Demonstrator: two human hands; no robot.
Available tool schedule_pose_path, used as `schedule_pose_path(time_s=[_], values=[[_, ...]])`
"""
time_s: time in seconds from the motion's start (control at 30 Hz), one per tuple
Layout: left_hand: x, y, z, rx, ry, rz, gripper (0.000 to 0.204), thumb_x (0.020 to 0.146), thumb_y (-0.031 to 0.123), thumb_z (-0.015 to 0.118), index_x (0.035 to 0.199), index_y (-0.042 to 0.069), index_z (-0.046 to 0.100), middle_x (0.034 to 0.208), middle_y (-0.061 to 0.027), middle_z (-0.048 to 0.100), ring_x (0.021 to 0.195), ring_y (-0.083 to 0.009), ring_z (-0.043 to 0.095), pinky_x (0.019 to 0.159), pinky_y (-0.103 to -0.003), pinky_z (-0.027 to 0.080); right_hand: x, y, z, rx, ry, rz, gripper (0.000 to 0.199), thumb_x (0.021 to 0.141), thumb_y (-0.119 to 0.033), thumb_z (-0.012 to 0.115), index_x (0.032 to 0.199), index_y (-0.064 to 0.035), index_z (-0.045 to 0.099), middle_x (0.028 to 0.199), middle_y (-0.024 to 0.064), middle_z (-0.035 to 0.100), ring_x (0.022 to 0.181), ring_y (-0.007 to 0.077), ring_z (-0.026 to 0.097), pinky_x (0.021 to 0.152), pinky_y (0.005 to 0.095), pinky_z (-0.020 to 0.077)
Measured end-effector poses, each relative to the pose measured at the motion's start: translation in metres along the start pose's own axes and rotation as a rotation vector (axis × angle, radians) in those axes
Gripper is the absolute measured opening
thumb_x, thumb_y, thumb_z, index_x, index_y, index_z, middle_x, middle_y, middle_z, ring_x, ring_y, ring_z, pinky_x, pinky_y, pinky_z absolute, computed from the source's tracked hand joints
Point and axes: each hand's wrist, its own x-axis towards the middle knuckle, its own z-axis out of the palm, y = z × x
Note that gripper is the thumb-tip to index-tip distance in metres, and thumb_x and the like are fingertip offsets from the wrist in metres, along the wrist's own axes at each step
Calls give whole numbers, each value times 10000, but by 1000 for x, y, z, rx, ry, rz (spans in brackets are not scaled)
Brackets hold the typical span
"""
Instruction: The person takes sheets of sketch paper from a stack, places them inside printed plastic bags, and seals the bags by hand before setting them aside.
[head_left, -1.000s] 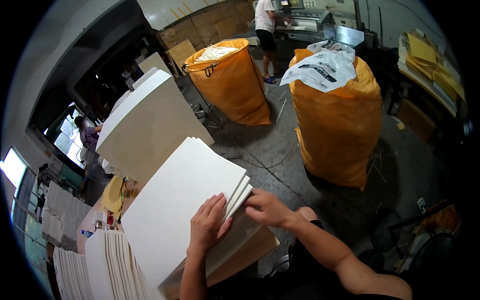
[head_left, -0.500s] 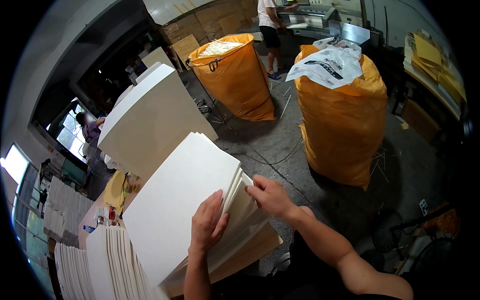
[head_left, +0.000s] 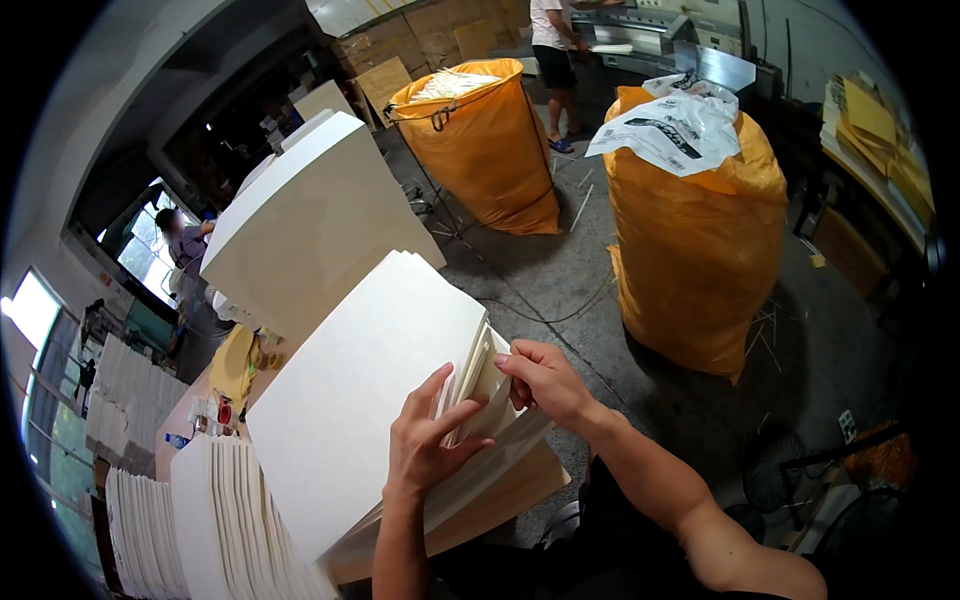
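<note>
A stack of large white paper sheets (head_left: 365, 385) lies before me, its near-right edge split into several thin bundles. My left hand (head_left: 425, 435) rests against that edge with thumb and fingers apart, the fingertips touching the bundles. Across from it, my right hand (head_left: 545, 382) pinches the corner of some sheets (head_left: 490, 378) between thumb and curled fingers. How many sheets are in the pinch is hidden. Below both hands, a tan board (head_left: 510, 490) juts out from under the stack.
A taller white paper stack (head_left: 320, 220) stands beyond. Two orange sacks (head_left: 485, 150) (head_left: 695, 235) stand on the floor, one topped by a white plastic bag (head_left: 670, 130). More paper piles (head_left: 225, 510) are at lower left. One person (head_left: 553, 55) stands by a machine; another (head_left: 185, 240) is far left.
My left hand's thumb and fingers have spread wider across the bundled edge. My right hand has shifted slightly up and right, still pinching the sheets' corner. The whole view has shifted a little.
</note>
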Motion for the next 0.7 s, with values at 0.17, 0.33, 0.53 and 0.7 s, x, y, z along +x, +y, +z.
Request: schedule_pose_path(time_s=[0.17, 0.33, 0.53, 0.7], values=[[0, 2, 0, -35, -28, -54, 574, 548, 108, 949, 1089, 198, 778, 1416, -159, 589, 1232, -359, 626, 1004, -440, 559, 1, 1, -1, -17, -10, -34, 324, 1031, -278, 595, 762, -113, 520, 626, -29, 519, 537, 70, 516, 477, 236, 384], [-1, 1, 1, -63, -27, -74, 556, 558, 94, 942, 1081, 195, 783, 1405, -163, 598, 1232, -360, 628, 1009, -442, 555, -2, -6, -3, -92, -12, -37, 333, 1030, -279, 602, 762, -93, 534, 641, -22, 534, 553, 82, 533, 496, 247, 417], [0, 0, 1, 11, -14, -21, 513, 630, 178, 921, 1109, 288, 771, 1388, -110, 615, 1151, -312, 661, 890, -403, 594, -31, 18, -16, -949, 597, -611, 156, 901, -194, 659, 868, -43, 637, 787, 126, 595, 741, 335, 635, 695, 393, 542], [2, 5, 5, 102, -102, 80, 475, 731, 225, 866, 1182, 314, 742, 1452, -128, 562, 1245, -359, 601, 964, -455, 557, -39, 34, -15, -1173, -95, -712, 228, 790, -206, 702, 933, -31, 668, 1082, 159, 648, 1130, 354, 588, 1030, 492, 448]])
